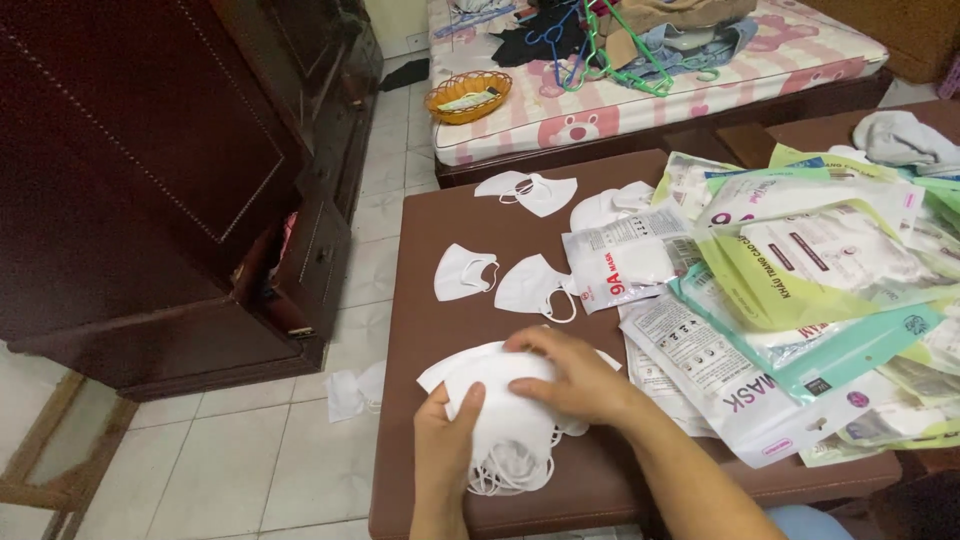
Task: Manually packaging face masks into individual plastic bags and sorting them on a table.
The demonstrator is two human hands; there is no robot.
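A stack of white face masks (505,420) lies near the front edge of a brown table (420,300). My left hand (445,440) grips the stack's left side, thumb on top. My right hand (575,375) rests flat over the top of the stack, fingers curled around its far edge. Ear loops hang loose below the stack. Single white masks lie apart farther back: one mask (463,272) at the left, another mask (535,287) beside it, and a third mask (530,192) near the far edge.
A heap of flat plastic mask packets (780,290) covers the table's right half. A dark wooden cabinet (170,180) stands at the left. One mask (352,390) lies on the tiled floor. Behind is a bed (640,100) with clothes, hangers and an orange basket (467,95).
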